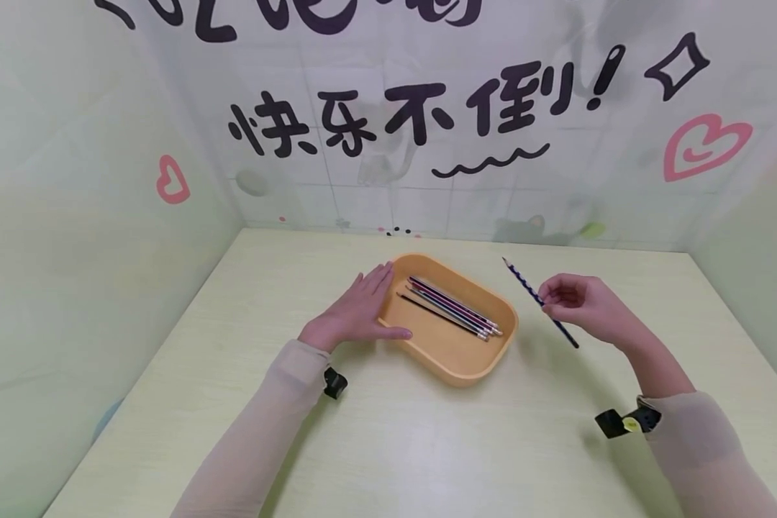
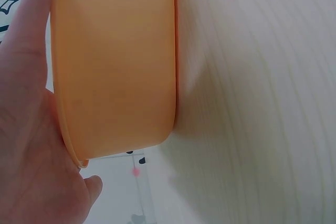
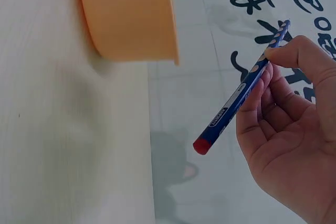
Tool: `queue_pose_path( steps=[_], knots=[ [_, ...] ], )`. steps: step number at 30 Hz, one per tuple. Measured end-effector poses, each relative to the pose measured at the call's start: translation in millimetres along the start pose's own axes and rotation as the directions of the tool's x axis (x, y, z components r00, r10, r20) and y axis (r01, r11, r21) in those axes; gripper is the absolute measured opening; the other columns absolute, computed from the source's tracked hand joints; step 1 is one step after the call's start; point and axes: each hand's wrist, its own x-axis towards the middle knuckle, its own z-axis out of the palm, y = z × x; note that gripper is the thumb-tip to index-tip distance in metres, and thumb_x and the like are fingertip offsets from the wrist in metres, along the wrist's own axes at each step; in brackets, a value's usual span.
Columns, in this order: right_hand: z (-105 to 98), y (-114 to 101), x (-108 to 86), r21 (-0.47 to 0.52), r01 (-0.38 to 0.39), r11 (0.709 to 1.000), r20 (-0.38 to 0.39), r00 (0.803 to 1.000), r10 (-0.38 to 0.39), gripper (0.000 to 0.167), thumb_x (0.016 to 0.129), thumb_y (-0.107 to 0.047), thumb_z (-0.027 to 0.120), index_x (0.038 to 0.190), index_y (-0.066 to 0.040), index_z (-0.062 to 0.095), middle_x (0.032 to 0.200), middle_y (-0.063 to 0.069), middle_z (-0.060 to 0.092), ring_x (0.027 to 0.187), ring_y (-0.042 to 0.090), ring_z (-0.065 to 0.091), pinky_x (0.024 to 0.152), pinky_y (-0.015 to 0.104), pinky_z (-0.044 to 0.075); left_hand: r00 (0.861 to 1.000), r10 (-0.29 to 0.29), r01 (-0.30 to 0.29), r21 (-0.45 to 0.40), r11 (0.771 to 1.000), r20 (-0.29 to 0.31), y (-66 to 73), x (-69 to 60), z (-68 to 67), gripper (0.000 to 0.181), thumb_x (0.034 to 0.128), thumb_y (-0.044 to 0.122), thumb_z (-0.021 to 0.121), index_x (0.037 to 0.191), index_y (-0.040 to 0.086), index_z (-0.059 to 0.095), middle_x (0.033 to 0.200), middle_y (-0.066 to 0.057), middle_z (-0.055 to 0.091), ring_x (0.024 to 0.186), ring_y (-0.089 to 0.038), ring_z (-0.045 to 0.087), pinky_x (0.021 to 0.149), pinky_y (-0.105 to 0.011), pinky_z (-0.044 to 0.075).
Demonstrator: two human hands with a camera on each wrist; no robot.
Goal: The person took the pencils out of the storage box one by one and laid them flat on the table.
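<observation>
An orange plastic tray [image 1: 430, 349] with rounded corners stands on the table, and several pencils [image 1: 452, 305] lie side by side in it. My left hand [image 1: 360, 308] rests on the tray's left end with straight fingers and the thumb spread along the rim; the left wrist view shows the palm against the tray's wall [image 2: 115, 66]. To the right of the tray, my right hand [image 1: 579, 306] pinches a dark blue pencil [image 3: 231, 106] between thumb and fingers. This pencil is held tilted above the table, its sharpened tip pointing away and its red end toward me.
The pale wood-grain table [image 1: 388, 446] reaches back to a white printed curtain [image 1: 375, 194] with black lettering. Similar curtains close off the left and right sides. A small black device [image 1: 335, 383] sits at the left wrist, another [image 1: 611, 423] at the right.
</observation>
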Motion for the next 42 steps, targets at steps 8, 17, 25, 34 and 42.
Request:
queue_pose_path(
  steps=[8,17,25,34,42],
  knots=[
    [-17.9,23.6,-16.4,-0.218,-0.007,0.976,-0.025,1.0,0.002,0.012,0.087,0.001,0.066,0.099,0.001,0.065,0.085,0.001,0.062,0.074,0.002,0.056,0.066,0.014,0.05,1.0,-0.006,0.006,0.004,1.0,0.005,0.7,0.2,-1.6,0.12,0.0836,0.071,0.062,0.159,0.0,0.0,0.169,-0.011,-0.007,0.157,-0.029,-0.004,0.129,-0.049,0.002],
    [-35.7,48.2,-25.5,-0.375,-0.106,0.921,-0.02,0.994,0.106,0.01,0.084,0.0,0.067,0.094,-0.001,0.064,0.083,0.003,0.062,0.071,0.001,0.051,0.062,0.019,0.047,1.0,-0.013,0.013,0.003,1.0,0.009,1.6,-0.9,-1.6,0.12,0.0837,0.071,0.062,0.159,0.001,0.0,0.169,-0.012,-0.007,0.157,-0.029,-0.004,0.129,-0.049,0.003],
    [-45.9,70.3,-28.9,-0.459,-0.156,0.875,0.005,0.984,0.178,0.01,0.084,-0.004,0.069,0.091,-0.002,0.063,0.081,0.001,0.061,0.07,0.003,0.047,0.059,0.021,0.043,1.0,-0.009,0.009,0.005,1.0,0.007,1.5,-0.5,-1.2,0.12,0.084,0.071,0.062,0.159,0.0,0.001,0.169,-0.012,-0.007,0.157,-0.029,-0.004,0.129,-0.048,0.002],
    [-51.4,87.4,-29.4,-0.469,-0.2,0.861,0.037,0.969,0.245,0.013,0.086,-0.007,0.072,0.093,-0.001,0.063,0.083,0.003,0.063,0.073,0.009,0.05,0.06,0.021,0.044,1.0,-0.016,0.016,0.004,1.0,0.018,2.5,-0.7,-3.6,0.12,0.0839,0.071,0.061,0.159,0.0,0.0,0.169,-0.013,-0.007,0.157,-0.029,-0.004,0.129,-0.048,0.001],
    [-53.3,91.9,-29.4,-0.474,-0.198,0.858,0.065,0.964,0.258,0.012,0.085,-0.008,0.073,0.092,-0.001,0.065,0.084,0.002,0.064,0.073,0.007,0.051,0.061,0.021,0.044,0.999,-0.02,0.02,0.006,1.0,0.028,1.6,-0.1,-4.1,0.121,0.0838,0.072,0.061,0.159,0.001,-0.002,0.169,-0.011,-0.008,0.157,-0.028,-0.005,0.129,-0.047,0.0]
  ],
)
